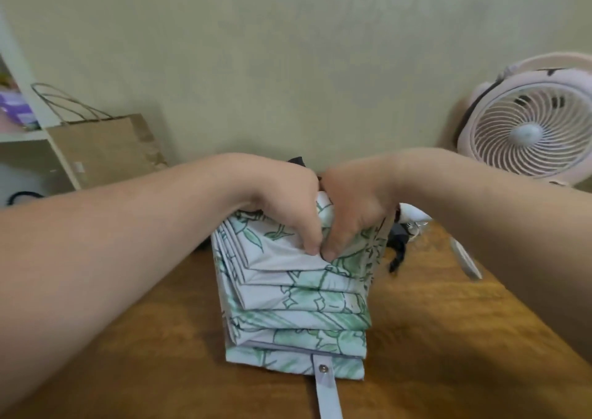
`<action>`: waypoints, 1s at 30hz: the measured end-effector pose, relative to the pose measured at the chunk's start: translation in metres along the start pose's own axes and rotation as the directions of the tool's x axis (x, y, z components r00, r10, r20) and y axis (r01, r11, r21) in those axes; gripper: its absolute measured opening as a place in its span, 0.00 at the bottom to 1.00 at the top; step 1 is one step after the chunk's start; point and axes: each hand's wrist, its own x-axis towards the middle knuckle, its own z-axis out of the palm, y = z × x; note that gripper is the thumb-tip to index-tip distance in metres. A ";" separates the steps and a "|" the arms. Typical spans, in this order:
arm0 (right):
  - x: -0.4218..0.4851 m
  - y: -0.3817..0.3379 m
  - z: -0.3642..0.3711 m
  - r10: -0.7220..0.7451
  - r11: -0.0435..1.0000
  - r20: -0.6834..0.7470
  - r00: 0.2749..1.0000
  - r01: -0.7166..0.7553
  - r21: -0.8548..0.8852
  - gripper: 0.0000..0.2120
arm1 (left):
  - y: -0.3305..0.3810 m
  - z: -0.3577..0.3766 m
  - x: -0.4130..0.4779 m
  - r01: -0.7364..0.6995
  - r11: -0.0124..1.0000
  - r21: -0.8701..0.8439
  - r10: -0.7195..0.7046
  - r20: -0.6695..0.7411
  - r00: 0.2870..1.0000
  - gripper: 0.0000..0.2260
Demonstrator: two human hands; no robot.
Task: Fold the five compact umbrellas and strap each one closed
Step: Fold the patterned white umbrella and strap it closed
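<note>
A white compact umbrella with a green leaf print [298, 303] lies on the wooden table [448, 338], its panels stacked in flat pleats toward me. Its pale strap with a metal snap [325, 383] hangs loose off the near end. My left hand [288, 204] and my right hand [355, 207] meet at the far end of the canopy, thumbs side by side pressing a fold down. Both hands have fingers curled over the fabric. Behind my right hand, parts of other umbrellas [400, 245] show, dark and white, mostly hidden.
A pink and white fan [528, 124] stands at the back right. A brown paper bag [105, 149] leans at the back left beside a white shelf [22, 137]. The wall runs close behind the table.
</note>
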 end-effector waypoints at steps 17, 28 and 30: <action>-0.018 -0.010 -0.001 0.001 1.000 0.033 0.999 -0.001 -0.006 0.26 | -0.013 0.027 -0.028 -0.051 0.999 -0.018 0.047 -0.180 0.983 0.25; -0.016 -0.011 -0.003 -0.036 0.927 0.533 0.846 -0.171 0.334 0.29 | -0.055 0.042 -0.015 -0.150 0.699 -0.699 0.495 0.321 0.808 0.36; -0.017 -0.014 -0.002 -0.036 0.931 0.520 0.853 -0.161 0.328 0.29 | -0.058 0.052 -0.008 -0.211 0.650 -0.730 0.553 0.264 0.790 0.38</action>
